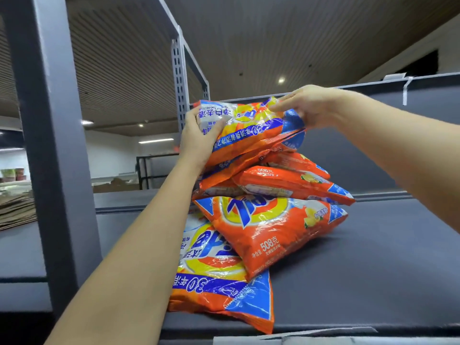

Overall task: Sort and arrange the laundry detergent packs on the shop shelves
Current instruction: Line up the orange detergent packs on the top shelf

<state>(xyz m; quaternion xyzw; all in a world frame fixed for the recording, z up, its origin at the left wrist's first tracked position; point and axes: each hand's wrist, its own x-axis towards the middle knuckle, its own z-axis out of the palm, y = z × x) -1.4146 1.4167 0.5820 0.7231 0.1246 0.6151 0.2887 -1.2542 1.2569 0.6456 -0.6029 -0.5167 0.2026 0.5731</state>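
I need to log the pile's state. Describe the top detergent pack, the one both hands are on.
The top detergent pack is a glossy orange plastic pouch with blue, yellow and white print, its lettering upside down to the camera. It lies tilted and crumpled on the pile of like packs. The left hand grips its left end; the right hand holds its upper right edge.

Head view, close, facing shelf (373,257)

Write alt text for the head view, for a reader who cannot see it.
Two bare hands grip the top pack of a leaning pile of orange laundry detergent packs on a dark shop shelf: the left hand holds its left end, the right hand pinches its right end. A grey shelf upright stands at the left.
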